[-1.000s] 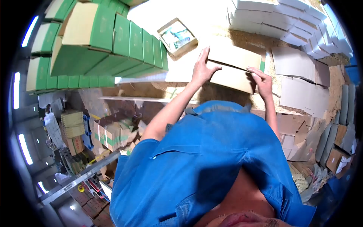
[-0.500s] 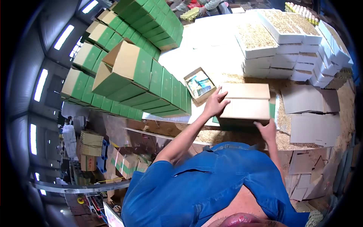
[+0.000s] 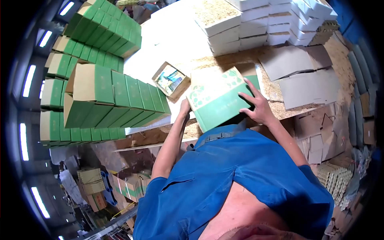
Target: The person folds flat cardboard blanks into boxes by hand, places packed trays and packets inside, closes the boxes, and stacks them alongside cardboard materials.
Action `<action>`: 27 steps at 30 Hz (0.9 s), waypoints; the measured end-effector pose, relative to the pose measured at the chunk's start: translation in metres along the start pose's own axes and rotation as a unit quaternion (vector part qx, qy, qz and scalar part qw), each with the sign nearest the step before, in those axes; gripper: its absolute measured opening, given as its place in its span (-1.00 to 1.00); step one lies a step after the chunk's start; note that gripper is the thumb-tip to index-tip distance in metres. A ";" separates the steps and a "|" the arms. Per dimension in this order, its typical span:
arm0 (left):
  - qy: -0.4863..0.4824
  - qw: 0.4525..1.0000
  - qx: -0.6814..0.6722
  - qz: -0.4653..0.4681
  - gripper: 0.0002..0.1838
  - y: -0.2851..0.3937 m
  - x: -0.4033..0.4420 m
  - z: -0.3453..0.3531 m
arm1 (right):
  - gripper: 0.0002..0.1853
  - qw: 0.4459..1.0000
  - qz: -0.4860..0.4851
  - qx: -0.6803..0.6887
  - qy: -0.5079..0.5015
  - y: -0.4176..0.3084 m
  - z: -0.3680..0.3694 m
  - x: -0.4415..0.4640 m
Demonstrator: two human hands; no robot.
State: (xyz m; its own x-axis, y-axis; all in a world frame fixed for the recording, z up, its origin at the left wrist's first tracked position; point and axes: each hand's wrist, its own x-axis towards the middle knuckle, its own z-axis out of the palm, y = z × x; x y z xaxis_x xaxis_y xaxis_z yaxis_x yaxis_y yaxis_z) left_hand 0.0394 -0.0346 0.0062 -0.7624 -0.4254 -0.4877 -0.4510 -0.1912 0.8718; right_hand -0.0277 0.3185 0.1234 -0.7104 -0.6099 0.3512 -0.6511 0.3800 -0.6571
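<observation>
A green-and-white printed cardboard box (image 3: pixel 220 105) is held tilted at the table's front edge, close to my body. My left hand (image 3: pixel 185 108) grips its left side, and some of those fingers are hidden behind the box. On the right edge lies my right hand (image 3: pixel 258 105), its fingers bent over the printed face and the thumb lower down. Just beyond my left hand stands a small open carton (image 3: pixel 186 85) with blue printed packets (image 3: pixel 170 80) inside. A brown and green cardboard piece (image 3: pixel 251 74) lies behind the held box.
Green boxes (image 3: pixel 120 90) are stacked in rows on the left. White foam trays (image 3: pixel 224 25) of grainy filling are piled at the back right. Flat grey cardboard sheets (image 3: pixel 308 90) lie on the right of the table (image 3: pixel 160 40). Egg trays (image 3: pixel 334 180) sit low at right.
The box has been turned, so its printed green face shows instead of plain brown flaps. My left hand has moved from its top to its left side; my right hand is higher on the right edge.
</observation>
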 end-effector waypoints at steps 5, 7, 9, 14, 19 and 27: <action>-0.129 0.981 -0.144 0.031 -0.59 -0.070 0.094 -0.001 | -0.60 0.994 -0.009 -0.075 0.076 0.035 0.020 0.078; -0.162 0.970 -0.183 0.022 -0.56 -0.072 0.110 0.011 | -0.60 0.993 0.028 -0.089 0.074 0.054 0.035 0.112; -0.166 0.980 -0.101 0.029 -0.40 -0.058 0.092 0.020 | -0.44 0.987 0.070 -0.132 0.062 0.063 0.046 0.129; -0.218 0.953 -0.159 -0.139 0.03 0.016 0.008 0.037 | -0.25 0.960 0.190 -0.203 -0.045 0.116 0.086 0.152; -0.099 0.987 0.049 0.117 -0.32 -0.038 0.024 0.050 | -0.17 0.970 0.239 -0.042 0.015 0.138 0.074 0.168; -0.106 0.992 0.017 0.066 -0.35 -0.048 0.029 0.047 | -0.21 0.822 0.404 0.267 0.299 0.177 -0.140 0.360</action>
State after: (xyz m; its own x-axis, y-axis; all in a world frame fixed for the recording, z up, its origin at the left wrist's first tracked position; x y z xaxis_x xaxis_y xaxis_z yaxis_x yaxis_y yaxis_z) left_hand 0.0169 0.0040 -0.0519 -0.8946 -0.2486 -0.3714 -0.3534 -0.1151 0.9284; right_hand -0.4356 0.2635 0.2265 -0.9617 0.2027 -0.1844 0.1955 0.0359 -0.9800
